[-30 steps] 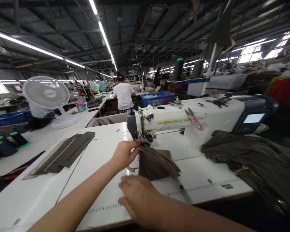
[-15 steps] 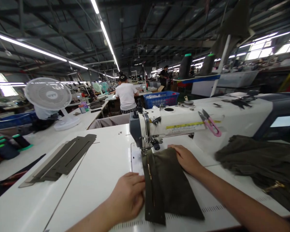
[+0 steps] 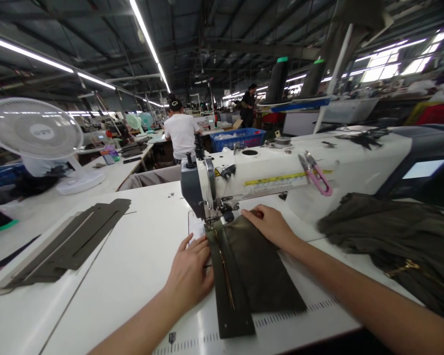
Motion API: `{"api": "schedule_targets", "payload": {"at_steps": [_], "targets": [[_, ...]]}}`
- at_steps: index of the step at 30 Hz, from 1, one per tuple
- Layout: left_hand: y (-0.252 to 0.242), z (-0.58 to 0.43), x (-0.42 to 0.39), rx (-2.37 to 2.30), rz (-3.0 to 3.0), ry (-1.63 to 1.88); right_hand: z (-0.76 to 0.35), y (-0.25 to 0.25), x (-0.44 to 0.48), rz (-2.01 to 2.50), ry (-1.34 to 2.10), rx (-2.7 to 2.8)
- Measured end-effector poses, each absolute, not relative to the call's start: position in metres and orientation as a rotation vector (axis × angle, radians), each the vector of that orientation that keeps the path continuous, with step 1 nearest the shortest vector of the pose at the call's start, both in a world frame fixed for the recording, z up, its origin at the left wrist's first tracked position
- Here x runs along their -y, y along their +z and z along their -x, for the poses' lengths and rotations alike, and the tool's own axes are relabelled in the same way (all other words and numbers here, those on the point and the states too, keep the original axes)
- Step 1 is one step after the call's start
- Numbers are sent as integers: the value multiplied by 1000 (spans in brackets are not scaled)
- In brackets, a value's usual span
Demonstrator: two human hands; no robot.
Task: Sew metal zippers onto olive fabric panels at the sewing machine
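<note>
While cut pieces are stacked at nine o'clock from the zippered cloth, its left edge is touched by the left hand, loosely spread. Its far end, toward eleven, is set at the sewing machine. At one, the cloth is touched by the right hand; its grip cannot be told. Dark fabric is heaped at three.
</note>
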State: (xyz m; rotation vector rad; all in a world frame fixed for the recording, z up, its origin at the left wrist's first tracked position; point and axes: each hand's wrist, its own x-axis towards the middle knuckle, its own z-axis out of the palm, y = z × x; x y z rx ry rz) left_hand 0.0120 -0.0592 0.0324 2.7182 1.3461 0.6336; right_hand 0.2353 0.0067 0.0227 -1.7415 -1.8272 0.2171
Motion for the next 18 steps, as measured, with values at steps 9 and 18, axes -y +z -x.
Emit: {"api": "schedule_targets", "payload": {"at_steps": [9,18], "targets": [[33,-14,56,-1342,-2807,637,-235,15,-14,1784,-175,2081],[32,-12,55,-1334,-2747,688,-195,7,25,1047,-17,2285]]}}
